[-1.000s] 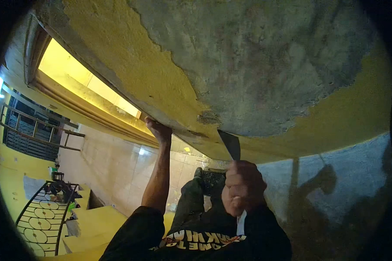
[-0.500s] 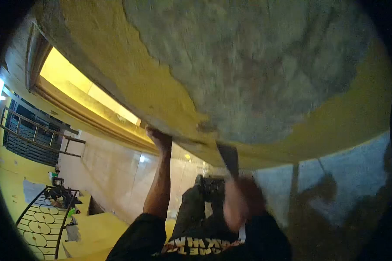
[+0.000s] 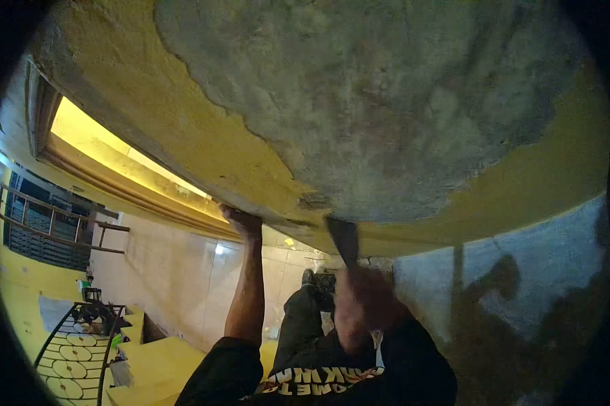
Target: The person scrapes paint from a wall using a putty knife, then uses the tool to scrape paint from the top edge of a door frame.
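Concrete beam (image 3: 183, 128) with yellow paint fills the upper view, and its large bare grey patch (image 3: 386, 101) now reaches further to the left of the picture than a second ago, the whole view having swung that way. The lit yellow opening (image 3: 109, 152) beside the beam sits lower and narrower than before. The left hand (image 3: 241, 220) stays pressed to the beam's lower edge, fingers curled against it, arm stretched up as earlier. The right hand (image 3: 366, 304) has gone from sharp to blurred; it is wrapped closed around the handle of a scraper (image 3: 343, 238), which is hidden in the fist. The scraper's dark blade points up and meets the yellow paint just below the patch's edge, slightly left of where it stood a second ago.
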Available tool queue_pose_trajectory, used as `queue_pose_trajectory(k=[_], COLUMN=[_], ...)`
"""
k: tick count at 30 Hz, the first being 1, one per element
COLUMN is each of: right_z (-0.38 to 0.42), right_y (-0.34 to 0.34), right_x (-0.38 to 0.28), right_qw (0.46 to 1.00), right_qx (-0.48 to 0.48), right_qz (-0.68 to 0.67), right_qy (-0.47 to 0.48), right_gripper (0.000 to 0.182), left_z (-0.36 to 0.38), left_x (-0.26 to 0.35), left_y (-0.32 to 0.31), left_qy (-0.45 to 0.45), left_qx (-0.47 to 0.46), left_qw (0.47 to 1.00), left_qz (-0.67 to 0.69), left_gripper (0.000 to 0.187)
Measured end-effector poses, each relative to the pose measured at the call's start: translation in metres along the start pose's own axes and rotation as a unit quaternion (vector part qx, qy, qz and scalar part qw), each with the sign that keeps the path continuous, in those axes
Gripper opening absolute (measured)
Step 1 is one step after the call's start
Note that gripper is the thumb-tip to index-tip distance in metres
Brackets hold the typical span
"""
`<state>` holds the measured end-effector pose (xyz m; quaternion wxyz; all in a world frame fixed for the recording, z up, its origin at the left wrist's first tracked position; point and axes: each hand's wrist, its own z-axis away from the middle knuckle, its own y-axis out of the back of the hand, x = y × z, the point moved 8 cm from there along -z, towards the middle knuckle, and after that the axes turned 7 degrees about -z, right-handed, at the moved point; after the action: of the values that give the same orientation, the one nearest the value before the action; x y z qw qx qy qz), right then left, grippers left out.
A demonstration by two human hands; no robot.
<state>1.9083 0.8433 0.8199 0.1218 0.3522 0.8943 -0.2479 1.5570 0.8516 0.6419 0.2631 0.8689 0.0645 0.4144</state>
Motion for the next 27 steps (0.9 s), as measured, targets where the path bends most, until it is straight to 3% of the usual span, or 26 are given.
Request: queue_pose_trajectory(k=[2, 3, 4, 6, 8, 10, 11, 14, 15, 17, 18, 19, 20, 21, 22, 24, 25, 27], right_z=[-0.013, -0.018, -0.017, -0.008, 0.002, 0.017, 0.028, 0.025, 0.025, 0.039, 0.046, 0.058, 0.065, 0.077, 0.077, 0.103, 0.115, 0.131], right_y=[0.002, 0.002, 0.003, 0.012, 0.020, 0.029, 0.042, 0.071, 0.077, 0.102, 0.113, 0.125, 0.132, 0.144, 0.141, 0.152, 0.154, 0.143], right_x=[0.017, 0.023, 0.026, 0.022, 0.019, 0.009, 0.006, -0.029, -0.040, -0.051, -0.055, -0.057, -0.067, -0.076, -0.088, -0.088, -0.093, -0.087], right_qw=[1.000, 1.000, 0.999, 0.997, 0.995, 0.992, 0.972, 0.961, 0.961, 0.905, 0.903, 0.893, 0.881, 0.836, 0.829, 0.798, 0.805, 0.819], right_qx=[0.006, 0.011, 0.018, 0.034, 0.046, 0.060, 0.129, 0.198, 0.201, 0.209, 0.218, 0.225, 0.234, 0.274, 0.290, 0.467, 0.511, 0.520], right_qz=[0.007, 0.011, 0.017, 0.039, 0.060, 0.079, 0.113, 0.155, 0.160, 0.335, 0.339, 0.366, 0.393, 0.439, 0.441, 0.237, 0.185, 0.109], right_qy=[-0.015, -0.019, -0.027, -0.052, -0.069, -0.083, -0.159, -0.112, -0.105, -0.161, -0.150, -0.132, -0.121, -0.183, -0.183, -0.300, -0.239, -0.219], right_gripper=[0.024, 0.024, 0.024, 0.023, 0.022, 0.022, 0.026, 0.029, 0.029, 0.031, 0.031, 0.030, 0.029, 0.026, 0.026, 0.024, 0.024, 0.028], left_z=[-0.009, -0.011, -0.012, -0.005, -0.008, -0.014, -0.015, -0.018, -0.019, -0.017, -0.019, -0.014, -0.014, -0.015, -0.017, -0.012, -0.008, 0.009], left_x=[-0.014, 0.021, 0.010, -0.009, 0.007, 0.008, 0.007, 0.000, 0.010, -0.002, -0.003, 0.022, 0.024, 0.020, 0.014, 0.021, 0.025, 0.038], left_y=[-0.010, 0.006, 0.000, -0.003, 0.005, 0.005, 0.007, 0.007, 0.012, 0.003, -0.003, 0.011, 0.007, 0.011, 0.012, 0.013, 0.014, 0.016], left_qy=[0.014, -0.066, -0.069, -0.124, -0.095, 0.002, 0.001, 0.048, -0.016, -0.024, -0.022, 0.064, 0.055, 0.040, 0.022, -0.046, 0.035, 0.207], left_qx=[-0.037, -0.011, -0.016, 0.069, 0.072, -0.013, 0.005, 0.010, 0.008, -0.006, -0.021, -0.045, -0.056, -0.036, -0.015, 0.013, -0.031, -0.145], left_qw=[0.988, 0.997, 0.997, 0.990, 0.992, 0.997, 0.996, 0.975, 1.000, 0.998, 0.994, 0.977, 0.976, 0.989, 0.997, 0.992, 0.974, 0.890], left_qz=[0.148, 0.033, 0.037, -0.003, 0.029, 0.075, 0.090, 0.215, 0.016, 0.063, 0.103, 0.200, 0.202, 0.140, 0.078, 0.117, 0.223, 0.380], left_gripper=[0.058, 0.054, 0.054, 0.054, 0.053, 0.052, 0.046, 0.045, 0.045, 0.044, 0.043, 0.041, 0.041, 0.042, 0.044, 0.049, 0.051, 0.057])
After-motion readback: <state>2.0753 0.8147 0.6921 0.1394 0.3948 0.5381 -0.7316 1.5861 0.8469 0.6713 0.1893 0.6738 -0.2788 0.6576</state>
